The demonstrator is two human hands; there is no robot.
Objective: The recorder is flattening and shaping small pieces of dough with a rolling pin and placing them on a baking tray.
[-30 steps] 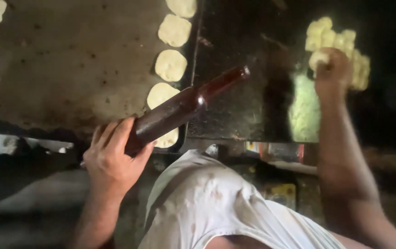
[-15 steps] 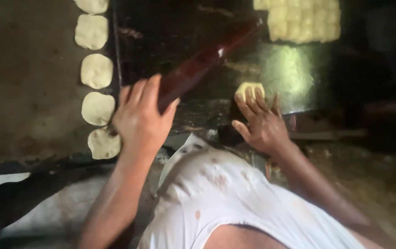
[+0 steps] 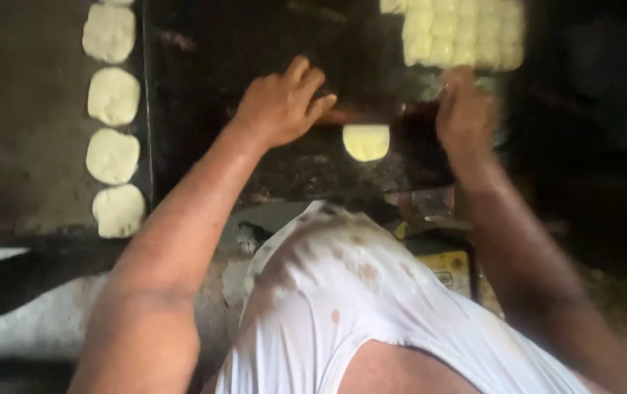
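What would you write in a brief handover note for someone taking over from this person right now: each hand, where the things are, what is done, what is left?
Left hand and right hand press on the ends of a dark rolling pin.
A dough piece lies under the pin on the dark board.
Done: four flattened rounds lined up on the left.
Left: the block of uncut dough pieces at the far right.
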